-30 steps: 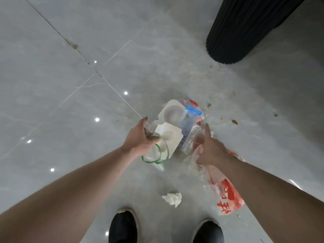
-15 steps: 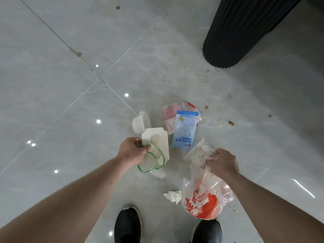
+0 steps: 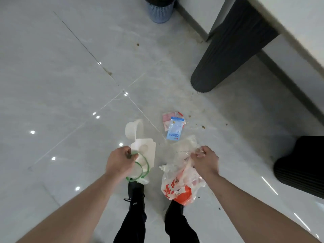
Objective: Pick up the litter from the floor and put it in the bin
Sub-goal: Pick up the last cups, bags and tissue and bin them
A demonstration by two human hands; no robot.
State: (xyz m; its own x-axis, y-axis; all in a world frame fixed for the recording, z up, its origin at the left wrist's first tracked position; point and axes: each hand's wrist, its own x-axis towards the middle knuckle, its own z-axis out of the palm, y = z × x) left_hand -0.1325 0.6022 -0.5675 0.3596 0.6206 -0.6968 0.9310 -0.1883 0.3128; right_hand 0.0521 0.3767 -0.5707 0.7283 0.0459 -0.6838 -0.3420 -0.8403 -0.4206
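Note:
My left hand [image 3: 121,162] is shut on a white card tray [image 3: 146,150] with a green loop [image 3: 141,170] hanging from it, held above the floor. My right hand [image 3: 205,159] grips a crumpled white and orange plastic bag [image 3: 180,186] together with a clear wrapper [image 3: 184,146]. On the tiles lie a blue and white pouch [image 3: 175,128] over a pink wrapper [image 3: 168,118], and a white plastic cup [image 3: 134,128] on its side. A blue mesh bin [image 3: 160,10] stands at the far top of the view.
A dark ribbed table leg [image 3: 228,50] slants down to the floor at the right, under a white tabletop [image 3: 298,23]. Another black ribbed object [image 3: 301,165] sits at the right edge. Crumbs dot the grey tiles [image 3: 70,85]. My two shoes stand below my hands.
I have straightened up and the view has lifted, bringing the bin and table into sight. Both hands rose with their litter; the tissue scrap is now hidden.

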